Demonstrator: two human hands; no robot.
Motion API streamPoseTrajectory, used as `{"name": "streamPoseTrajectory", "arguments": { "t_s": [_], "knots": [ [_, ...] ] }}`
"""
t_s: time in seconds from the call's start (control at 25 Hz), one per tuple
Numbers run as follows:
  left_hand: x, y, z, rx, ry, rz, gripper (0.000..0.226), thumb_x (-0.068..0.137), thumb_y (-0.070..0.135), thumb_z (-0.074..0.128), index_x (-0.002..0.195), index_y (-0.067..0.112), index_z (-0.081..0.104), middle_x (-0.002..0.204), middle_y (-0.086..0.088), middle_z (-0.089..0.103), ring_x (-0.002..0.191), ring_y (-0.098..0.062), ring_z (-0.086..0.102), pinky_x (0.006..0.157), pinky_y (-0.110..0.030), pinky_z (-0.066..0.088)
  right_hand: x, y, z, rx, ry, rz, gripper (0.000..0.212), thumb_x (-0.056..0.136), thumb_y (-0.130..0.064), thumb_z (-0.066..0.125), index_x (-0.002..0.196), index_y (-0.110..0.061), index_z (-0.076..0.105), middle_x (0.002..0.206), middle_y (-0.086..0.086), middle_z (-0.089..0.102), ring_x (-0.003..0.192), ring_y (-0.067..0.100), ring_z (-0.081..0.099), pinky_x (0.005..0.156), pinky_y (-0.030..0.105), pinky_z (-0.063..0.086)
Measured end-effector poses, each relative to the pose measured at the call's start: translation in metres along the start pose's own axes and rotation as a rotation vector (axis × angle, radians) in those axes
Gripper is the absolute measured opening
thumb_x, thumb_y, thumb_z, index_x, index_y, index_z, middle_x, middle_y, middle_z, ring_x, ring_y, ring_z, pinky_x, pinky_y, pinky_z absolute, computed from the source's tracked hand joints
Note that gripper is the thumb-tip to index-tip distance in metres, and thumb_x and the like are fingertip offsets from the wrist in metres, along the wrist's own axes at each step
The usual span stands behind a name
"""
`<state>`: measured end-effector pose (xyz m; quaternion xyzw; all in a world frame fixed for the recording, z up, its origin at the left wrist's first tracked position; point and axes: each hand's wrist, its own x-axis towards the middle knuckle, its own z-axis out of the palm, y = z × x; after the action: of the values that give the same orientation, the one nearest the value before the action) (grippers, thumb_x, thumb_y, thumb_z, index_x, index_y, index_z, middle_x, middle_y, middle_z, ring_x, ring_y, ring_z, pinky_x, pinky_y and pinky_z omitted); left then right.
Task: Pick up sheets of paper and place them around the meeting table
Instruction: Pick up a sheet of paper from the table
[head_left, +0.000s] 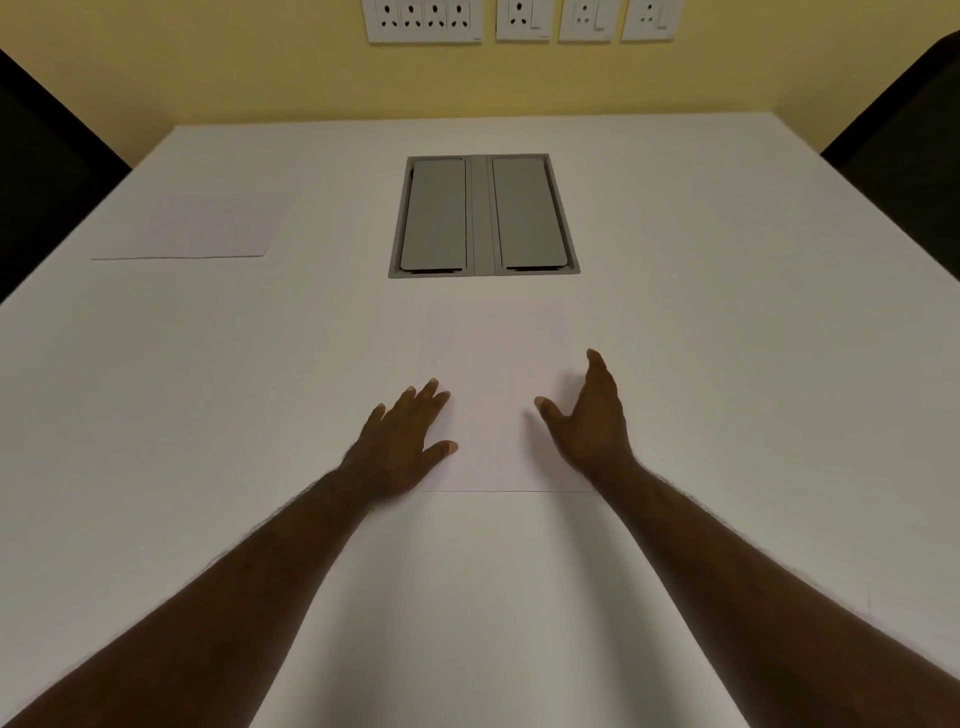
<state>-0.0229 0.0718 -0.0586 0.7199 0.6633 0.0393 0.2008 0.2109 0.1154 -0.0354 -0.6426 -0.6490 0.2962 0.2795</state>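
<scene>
A white sheet of paper lies flat on the white meeting table, just in front of the grey cable box. My left hand rests palm down on the sheet's left edge, fingers spread. My right hand is at the sheet's right edge, tilted on its side with thumb and fingers apart, holding nothing. A second white sheet lies flat near the table's left edge, far from both hands.
A grey recessed cable box with two closed lids sits in the table's middle. Dark chair backs stand at the far left and far right. White wall sockets line the yellow wall behind.
</scene>
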Motion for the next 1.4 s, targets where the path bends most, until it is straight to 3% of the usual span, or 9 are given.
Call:
{"name": "streamPoseTrajectory", "arguments": {
  "t_s": [0.12, 0.24, 0.48, 0.64, 0.72, 0.8, 0.92, 1.08, 1.4],
  "knots": [
    [0.001, -0.002, 0.003, -0.023, 0.018, 0.002, 0.068, 0.095, 0.051, 0.038, 0.152, 0.028, 0.009, 0.161, 0.01, -0.001, 0.149, -0.014, 0.0, 0.118, -0.042, 0.002, 0.008, -0.002, 0.002, 0.132, 0.059, 0.097, 0.085, 0.083, -0.03, 0.07, 0.148, -0.008, 0.02, 0.152, 0.014, 0.033, 0.135, 0.031, 0.04, 0.112, 0.045, 0.034],
    [-0.001, -0.002, 0.004, -0.023, 0.036, 0.009, 0.067, 0.095, 0.052, 0.037, 0.152, 0.028, 0.01, 0.161, 0.01, -0.001, 0.149, -0.014, 0.0, 0.119, -0.041, 0.001, 0.014, -0.004, 0.0, 0.198, 0.115, 0.179, 0.075, 0.081, -0.025, 0.071, 0.143, -0.008, 0.032, 0.14, 0.015, 0.047, 0.125, 0.031, 0.05, 0.107, 0.044, 0.04],
    [-0.006, 0.001, -0.005, -0.069, 0.026, -0.017, 0.068, 0.096, 0.05, 0.039, 0.152, 0.027, 0.008, 0.161, 0.009, -0.004, 0.149, -0.015, 0.0, 0.119, -0.04, 0.004, 0.013, 0.003, 0.0, 0.336, 0.094, 0.336, 0.015, 0.081, -0.011, 0.065, 0.095, -0.014, 0.07, 0.098, 0.006, 0.073, 0.09, 0.025, 0.067, 0.08, 0.032, 0.053],
    [-0.017, 0.011, -0.029, -0.617, 0.176, -0.244, 0.069, 0.094, 0.038, 0.052, 0.151, 0.022, 0.017, 0.16, 0.002, 0.017, 0.146, -0.017, 0.021, 0.114, -0.032, 0.022, -0.005, 0.009, -0.006, 0.611, 0.073, 0.383, 0.014, 0.079, -0.01, 0.069, 0.09, -0.018, 0.072, 0.095, 0.006, 0.076, 0.092, 0.029, 0.071, 0.09, 0.05, 0.055],
    [-0.028, 0.023, -0.045, -1.004, 0.17, -0.356, 0.068, 0.093, 0.033, 0.055, 0.15, 0.023, 0.019, 0.153, -0.004, 0.033, 0.134, -0.019, 0.038, 0.1, -0.03, 0.037, -0.023, 0.002, -0.019, 0.719, 0.078, 0.397, 0.013, 0.08, -0.006, 0.069, 0.089, -0.015, 0.072, 0.097, 0.009, 0.075, 0.098, 0.033, 0.069, 0.093, 0.056, 0.052],
    [-0.042, 0.038, -0.06, -1.175, 0.193, -0.392, 0.065, 0.093, 0.025, 0.057, 0.148, 0.021, 0.024, 0.133, -0.011, 0.054, 0.108, -0.022, 0.052, 0.08, -0.028, 0.042, -0.045, -0.013, -0.037, 0.777, 0.066, 0.386, 0.015, 0.084, -0.001, 0.066, 0.091, -0.013, 0.072, 0.098, 0.011, 0.075, 0.099, 0.033, 0.069, 0.095, 0.054, 0.051],
    [-0.072, 0.062, -0.09, -1.182, 0.276, -0.311, 0.06, 0.091, 0.011, 0.06, 0.144, 0.023, 0.033, 0.097, -0.01, 0.07, 0.084, -0.026, 0.062, 0.074, -0.037, 0.049, -0.078, -0.039, -0.075, 0.818, 0.047, 0.363, 0.016, 0.087, -0.001, 0.063, 0.096, -0.011, 0.071, 0.096, 0.008, 0.076, 0.096, 0.03, 0.071, 0.094, 0.047, 0.053],
    [-0.124, 0.095, -0.138, -1.144, 0.335, -0.17, 0.063, 0.089, 0.006, 0.061, 0.142, 0.029, 0.035, 0.1, -0.007, 0.074, 0.084, -0.022, 0.071, 0.072, -0.031, 0.055, -0.119, -0.076, -0.132, 0.866, 0.053, 0.322, 0.019, 0.088, 0.0, 0.061, 0.103, -0.008, 0.069, 0.098, 0.01, 0.075, 0.09, 0.03, 0.071, 0.086, 0.043, 0.056],
    [-0.234, 0.158, -0.214, -1.047, 0.345, 0.116, 0.063, 0.085, 0.005, 0.066, 0.131, 0.045, 0.047, 0.112, -0.004, 0.068, 0.09, -0.02, 0.07, 0.083, -0.041, 0.057, -0.234, -0.138, -0.239, 0.831, 0.16, 0.166, 0.026, 0.087, 0.002, 0.061, 0.111, -0.009, 0.064, 0.099, 0.008, 0.074, 0.082, 0.018, 0.07, 0.072, 0.028, 0.055]
  ]
}}
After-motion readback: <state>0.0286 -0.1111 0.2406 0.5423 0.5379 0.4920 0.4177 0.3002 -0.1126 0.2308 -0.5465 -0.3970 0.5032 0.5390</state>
